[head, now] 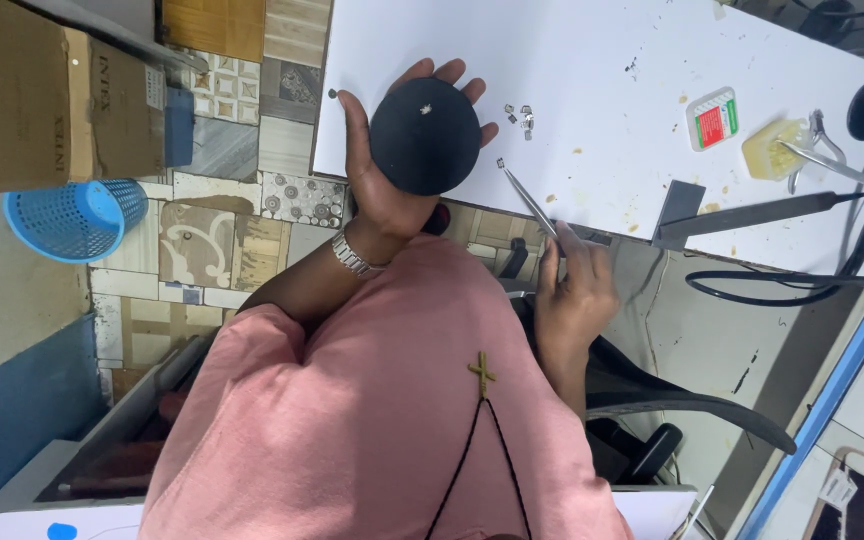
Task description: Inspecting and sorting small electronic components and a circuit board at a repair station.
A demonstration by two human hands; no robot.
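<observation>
- The left hand (389, 170) cups a round black disc (424, 137) in its palm, a tiny pale piece (426, 108) on top.
- The right hand (572, 290) pinches slim metal tweezers (530, 203), whose tip grips a small silvery piece (501, 162) just right of the disc.

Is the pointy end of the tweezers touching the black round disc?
Apart. In the head view, the tip of the tweezers in the right hand holds a tiny piece over the white table, with bare table showing between it and the black disc on the left hand.
</observation>
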